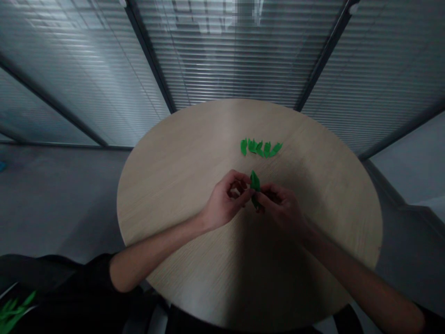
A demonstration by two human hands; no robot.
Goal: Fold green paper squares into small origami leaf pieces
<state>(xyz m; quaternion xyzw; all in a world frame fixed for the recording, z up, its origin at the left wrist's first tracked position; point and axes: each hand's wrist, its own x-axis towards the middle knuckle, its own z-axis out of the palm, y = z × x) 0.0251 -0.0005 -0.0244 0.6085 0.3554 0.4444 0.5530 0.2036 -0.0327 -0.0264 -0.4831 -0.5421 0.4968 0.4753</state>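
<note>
A small green folded paper piece (255, 182) stands upright between both my hands over the middle of a round wooden table (181, 153). My left hand (227, 199) pinches it from the left with curled fingers. My right hand (280, 208) pinches its lower part from the right. Beyond the hands, a short row of several similar green folded pieces (260, 148) lies on the tabletop.
Glass walls with horizontal blinds and dark frames (149, 55) stand behind the table. Grey floor lies on both sides. More green pieces (14, 308) show at the bottom left corner, near my dark clothing.
</note>
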